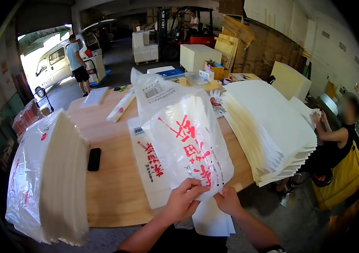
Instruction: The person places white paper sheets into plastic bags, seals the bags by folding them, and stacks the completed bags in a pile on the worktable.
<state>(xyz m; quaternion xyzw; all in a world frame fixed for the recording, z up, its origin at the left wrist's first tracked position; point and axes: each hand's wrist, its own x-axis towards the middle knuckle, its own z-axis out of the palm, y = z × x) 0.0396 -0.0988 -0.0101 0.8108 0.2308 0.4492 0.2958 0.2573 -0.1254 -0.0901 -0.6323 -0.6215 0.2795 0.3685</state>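
Observation:
A clear plastic bag (219, 156) with large red characters and a barcode is held up in front of me, tilted with its far end raised. My left hand (183, 199) pinches its near edge, fingers closed. My right hand (229, 201) grips the same edge a little to the right, also closed. Below my hands, white paper sheets (213, 219) stick out toward me; whether they run into the bag is hidden. Beneath it on the table lies another printed bag (148, 168), flat and partly covered.
A thick stack of bagged packs (49, 177) stands left, beside a black phone (94, 159). A tall pile of white sheets (272, 122) fills the right. Gloves (217, 103) and a rolled pack (121, 104) lie behind. A seated person (341, 135) handles paper; a forklift (188, 31) stands farther back.

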